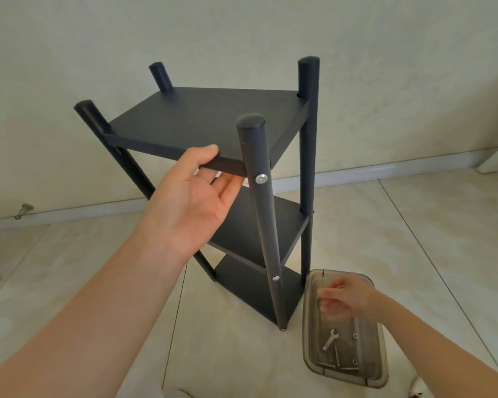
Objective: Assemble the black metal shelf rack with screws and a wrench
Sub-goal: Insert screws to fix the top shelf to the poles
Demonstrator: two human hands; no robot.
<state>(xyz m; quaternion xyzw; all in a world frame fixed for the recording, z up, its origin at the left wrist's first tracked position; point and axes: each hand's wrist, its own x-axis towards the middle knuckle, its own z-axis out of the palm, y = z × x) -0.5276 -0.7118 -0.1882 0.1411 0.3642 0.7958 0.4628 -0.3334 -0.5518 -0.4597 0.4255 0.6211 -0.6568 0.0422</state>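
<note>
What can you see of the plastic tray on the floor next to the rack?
The tray is smoky translucent plastic, rectangular with rounded corners, lying flat on the tiled floor beside the near foot of the rack. It holds a small silver wrench, a few screws and nuts. The right hand is over its far end; contact is unclear.

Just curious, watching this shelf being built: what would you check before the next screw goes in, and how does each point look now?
1. Rack stands upright on the floor: ok.
2. Left hand grips the top shelf edge, steadying it: ok.
3. Wrench lies in the tray, within reach: ok.
4. Right hand has picked something up: cannot tell, blurred.
5. Front post has screws at top and middle shelves: ok.
</note>
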